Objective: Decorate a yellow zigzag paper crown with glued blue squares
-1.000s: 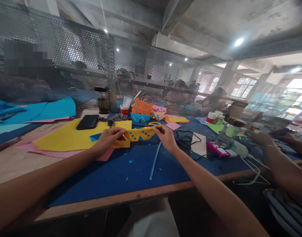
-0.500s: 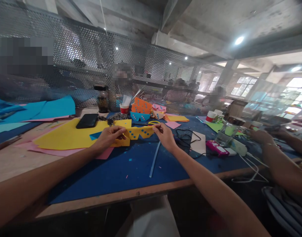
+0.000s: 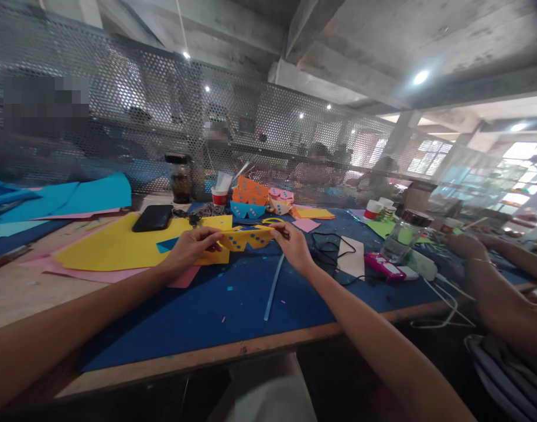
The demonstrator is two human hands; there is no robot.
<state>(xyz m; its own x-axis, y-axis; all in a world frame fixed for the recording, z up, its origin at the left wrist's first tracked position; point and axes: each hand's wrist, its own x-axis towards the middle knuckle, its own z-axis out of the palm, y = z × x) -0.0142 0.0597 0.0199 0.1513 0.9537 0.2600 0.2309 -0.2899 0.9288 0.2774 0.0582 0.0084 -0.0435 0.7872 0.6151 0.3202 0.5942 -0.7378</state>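
Observation:
Between my hands hangs a yellow paper piece [image 3: 247,239] with small blue squares and a notch in its lower edge. My left hand [image 3: 197,247] pinches its left end, and my right hand [image 3: 290,241] pinches its right end. Behind it stand similar cut pieces: a blue one [image 3: 248,210], an orange one [image 3: 250,191] and a pink one [image 3: 281,194]. Yellow sheets [image 3: 105,249] lie left of my left hand, with a black phone [image 3: 153,217] on them. A clear stick [image 3: 274,287] rests on the blue mat [image 3: 175,328] below my right hand.
A dark jar [image 3: 179,180] and a red-and-white cup [image 3: 219,196] stand at the back. To the right are a black cable [image 3: 327,249], a magenta object [image 3: 384,267] and a glass jar [image 3: 400,237]. Another person's arm [image 3: 492,287] reaches in at the far right.
The yellow piece has tipped, so its upper edge and the space behind it show more. Both hands still pinch its ends. The camera view has shifted slightly.

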